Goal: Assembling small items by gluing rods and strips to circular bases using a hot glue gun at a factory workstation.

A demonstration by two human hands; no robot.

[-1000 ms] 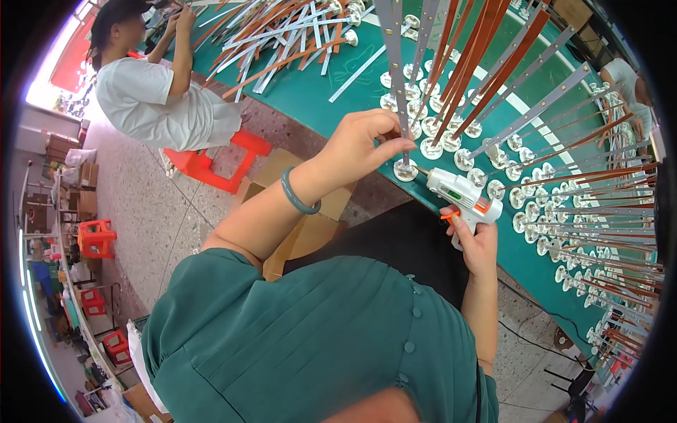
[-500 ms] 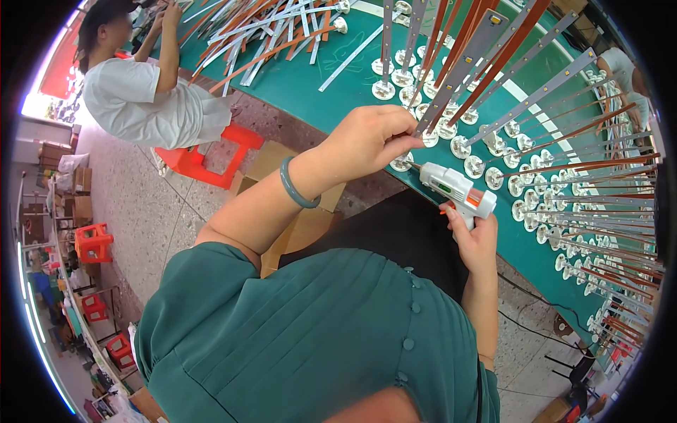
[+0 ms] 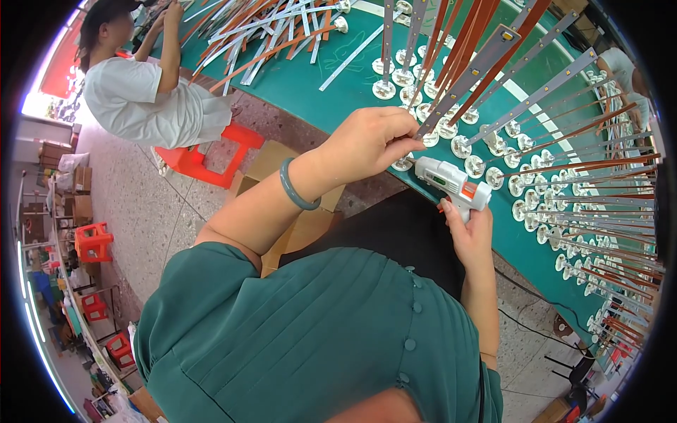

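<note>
My left hand (image 3: 377, 143) pinches the lower end of a grey LED strip (image 3: 469, 76) between thumb and fingers. The strip leans up and to the right from there, above a round white base (image 3: 429, 138); whether its end touches that base is hidden by my fingers. In my right hand (image 3: 470, 229) is a white hot glue gun (image 3: 444, 174), its fingers wrapped round the handle. The gun's nozzle points left, just below my left fingertips and beside another white base (image 3: 402, 163) near the table edge.
Many round white bases with upright grey and brown strips crowd the green table (image 3: 310, 95). A pile of loose strips (image 3: 275, 35) lies at the far left. A seated co-worker (image 3: 134, 92) is on a red stool (image 3: 211, 158). A cardboard box (image 3: 271, 162) stands beside the table.
The glue gun and my right hand have shifted slightly left. The strip's upper end has tipped a little to the right and nearer, while my left hand keeps its pinch.
</note>
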